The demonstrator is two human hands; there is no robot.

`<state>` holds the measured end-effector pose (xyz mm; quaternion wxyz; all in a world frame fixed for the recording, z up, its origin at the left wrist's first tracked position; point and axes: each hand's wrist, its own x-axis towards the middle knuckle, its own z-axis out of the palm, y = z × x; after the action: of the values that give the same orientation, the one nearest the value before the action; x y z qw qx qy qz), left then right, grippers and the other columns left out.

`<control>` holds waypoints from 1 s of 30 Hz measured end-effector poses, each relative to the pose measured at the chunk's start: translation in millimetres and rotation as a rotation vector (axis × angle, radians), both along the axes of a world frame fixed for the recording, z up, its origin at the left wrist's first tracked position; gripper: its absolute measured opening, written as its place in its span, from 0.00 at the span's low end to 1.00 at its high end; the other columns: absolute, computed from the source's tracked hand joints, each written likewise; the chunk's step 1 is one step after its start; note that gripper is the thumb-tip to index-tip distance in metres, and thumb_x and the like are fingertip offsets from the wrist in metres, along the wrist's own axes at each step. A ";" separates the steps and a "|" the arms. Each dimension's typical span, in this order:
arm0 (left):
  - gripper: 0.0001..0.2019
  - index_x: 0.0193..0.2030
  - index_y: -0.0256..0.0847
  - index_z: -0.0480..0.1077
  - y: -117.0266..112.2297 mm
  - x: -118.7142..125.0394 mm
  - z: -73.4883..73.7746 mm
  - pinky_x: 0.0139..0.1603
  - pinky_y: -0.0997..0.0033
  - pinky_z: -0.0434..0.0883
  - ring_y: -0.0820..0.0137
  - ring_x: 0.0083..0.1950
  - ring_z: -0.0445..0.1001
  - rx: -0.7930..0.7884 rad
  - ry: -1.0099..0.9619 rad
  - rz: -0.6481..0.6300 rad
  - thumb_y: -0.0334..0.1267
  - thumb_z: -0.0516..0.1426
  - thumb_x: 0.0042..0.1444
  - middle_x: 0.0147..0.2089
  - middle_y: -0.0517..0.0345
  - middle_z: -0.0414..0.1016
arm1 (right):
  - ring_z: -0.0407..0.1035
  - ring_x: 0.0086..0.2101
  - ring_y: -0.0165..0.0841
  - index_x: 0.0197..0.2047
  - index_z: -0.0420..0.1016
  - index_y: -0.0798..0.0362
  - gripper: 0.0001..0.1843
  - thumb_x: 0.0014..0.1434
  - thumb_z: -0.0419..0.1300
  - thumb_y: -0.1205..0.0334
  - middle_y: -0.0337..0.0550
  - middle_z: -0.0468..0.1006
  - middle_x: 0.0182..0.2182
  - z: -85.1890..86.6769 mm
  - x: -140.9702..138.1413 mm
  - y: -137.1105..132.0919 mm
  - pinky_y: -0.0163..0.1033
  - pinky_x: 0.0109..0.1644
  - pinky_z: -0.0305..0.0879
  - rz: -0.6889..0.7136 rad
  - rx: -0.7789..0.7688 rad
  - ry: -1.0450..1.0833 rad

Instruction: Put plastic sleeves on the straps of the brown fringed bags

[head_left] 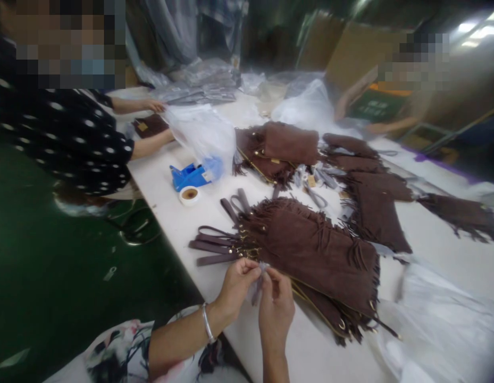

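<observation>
My left hand, with a silver bangle at the wrist, pinches the top of a small strip wrapped in clear plastic. Fingertips of my right hand close on the same plastic from the other side. What lies inside the wrapping is too blurred to name. Just beyond my hands is a stack of brown fringed bags with gold zips. Their wrist straps stick out to the left over the white table.
A blue tape dispenser and a tape roll sit near the left edge. More brown bags lie farther back. Clear plastic bags fill the right front. A co-worker in a dotted top handles a plastic bag; another person stands across.
</observation>
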<state>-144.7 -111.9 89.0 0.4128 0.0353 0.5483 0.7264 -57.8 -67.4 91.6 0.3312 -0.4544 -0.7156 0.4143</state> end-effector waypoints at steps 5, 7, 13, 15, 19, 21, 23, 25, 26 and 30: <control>0.09 0.35 0.37 0.73 -2.6 -0.3 -0.3 0.41 0.68 0.68 0.67 0.37 0.72 0.016 -0.006 -0.009 0.38 0.65 0.49 0.35 0.51 0.76 | 0.69 0.40 0.36 0.45 0.74 0.52 0.15 0.62 0.55 0.51 0.46 0.76 0.41 1.3 2.6 -3.2 0.39 0.44 0.64 -0.005 -0.049 0.007; 0.09 0.35 0.37 0.73 -2.8 -0.4 -1.3 0.41 0.69 0.68 0.68 0.37 0.72 0.020 -0.008 -0.006 0.38 0.65 0.49 0.35 0.52 0.76 | 0.69 0.40 0.36 0.45 0.74 0.52 0.15 0.62 0.55 0.51 0.45 0.76 0.41 1.0 3.3 -3.8 0.39 0.44 0.64 -0.009 -0.048 0.005; 0.07 0.35 0.37 0.72 -3.3 0.2 -2.2 0.41 0.68 0.67 0.67 0.37 0.72 0.004 -0.004 -0.006 0.35 0.64 0.49 0.35 0.52 0.75 | 0.69 0.40 0.35 0.45 0.73 0.52 0.15 0.62 0.55 0.51 0.45 0.76 0.40 3.1 3.5 -5.5 0.39 0.45 0.64 0.000 -0.051 0.015; 0.07 0.35 0.37 0.72 -4.3 0.6 -1.8 0.41 0.68 0.67 0.68 0.37 0.72 0.006 -0.003 -0.001 0.35 0.64 0.49 0.35 0.52 0.75 | 0.69 0.40 0.36 0.45 0.73 0.53 0.16 0.62 0.55 0.51 0.46 0.76 0.41 3.2 3.8 -6.3 0.40 0.45 0.64 0.001 -0.043 0.014; 0.08 0.35 0.37 0.72 -6.1 1.1 -0.7 0.41 0.68 0.67 0.68 0.37 0.72 0.013 -0.012 0.008 0.35 0.64 0.48 0.35 0.52 0.76 | 0.70 0.40 0.36 0.46 0.74 0.53 0.16 0.62 0.55 0.51 0.47 0.76 0.41 -0.1 4.8 -7.4 0.40 0.44 0.64 -0.006 -0.036 0.014; 0.08 0.35 0.37 0.72 -6.2 0.8 -0.2 0.41 0.68 0.67 0.68 0.37 0.72 0.007 -0.012 0.011 0.35 0.64 0.48 0.35 0.52 0.76 | 0.70 0.40 0.36 0.46 0.73 0.54 0.17 0.62 0.55 0.51 0.47 0.76 0.41 -1.8 5.0 -7.4 0.40 0.45 0.64 -0.006 -0.032 0.014; 0.08 0.34 0.37 0.73 -5.5 0.0 0.4 0.41 0.68 0.67 0.67 0.37 0.72 0.004 -0.002 0.008 0.36 0.64 0.48 0.35 0.52 0.76 | 0.70 0.41 0.36 0.46 0.73 0.53 0.17 0.62 0.55 0.51 0.47 0.76 0.42 -2.5 4.9 -7.0 0.40 0.45 0.64 0.001 -0.025 0.009; 0.08 0.35 0.37 0.73 -4.5 -0.7 1.2 0.42 0.69 0.67 0.67 0.38 0.72 0.010 0.014 0.002 0.35 0.64 0.48 0.36 0.52 0.77 | 0.70 0.41 0.36 0.47 0.73 0.53 0.16 0.62 0.55 0.51 0.46 0.76 0.41 -2.7 4.6 -6.2 0.40 0.45 0.64 0.005 -0.019 0.000; 0.07 0.35 0.37 0.73 -3.9 -1.0 1.7 0.42 0.69 0.67 0.68 0.38 0.72 0.016 0.021 0.000 0.35 0.64 0.49 0.36 0.52 0.77 | 0.70 0.41 0.36 0.47 0.73 0.52 0.16 0.62 0.55 0.52 0.46 0.76 0.41 -2.8 4.5 -5.8 0.39 0.45 0.64 0.007 -0.012 -0.005; 0.06 0.34 0.38 0.73 -1.1 -1.1 2.6 0.41 0.70 0.68 0.68 0.37 0.72 0.038 0.031 -0.010 0.36 0.63 0.50 0.35 0.53 0.77 | 0.69 0.39 0.34 0.46 0.73 0.52 0.13 0.63 0.55 0.53 0.44 0.76 0.40 -4.4 4.5 -3.9 0.38 0.43 0.64 0.017 0.078 -0.031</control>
<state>-145.8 -113.0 91.7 0.4073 0.0572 0.5406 0.7339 -53.3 -71.3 87.2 0.3338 -0.4414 -0.7402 0.3819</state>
